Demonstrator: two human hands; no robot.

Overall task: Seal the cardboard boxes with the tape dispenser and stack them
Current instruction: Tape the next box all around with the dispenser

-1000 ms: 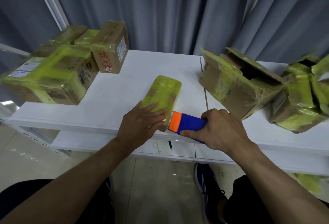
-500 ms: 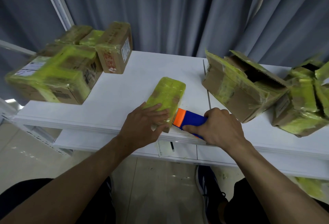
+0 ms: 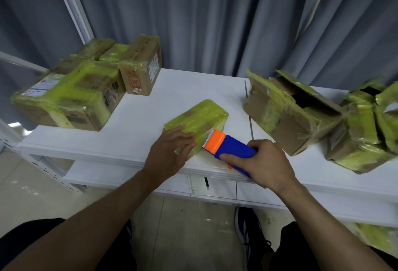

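Our left hand point(image 3: 170, 154) lies loose-fingered on the small yellow-taped box point(image 3: 200, 118), our right hand point(image 3: 261, 163) gripping the blue-and-orange tape dispenser point(image 3: 228, 146) just beside it.

You are at what looks like a small parcel-packing station, perhaps a staged one. A white worktable point(image 3: 150, 107) stands against grey curtains point(image 3: 215, 23) and is piled with cardboard boxes point(image 3: 71, 98) wrapped in yellow-green tape. There is a tape dispenser point(image 3: 228, 146) on it and a pale tiled floor point(image 3: 183, 227) beneath.
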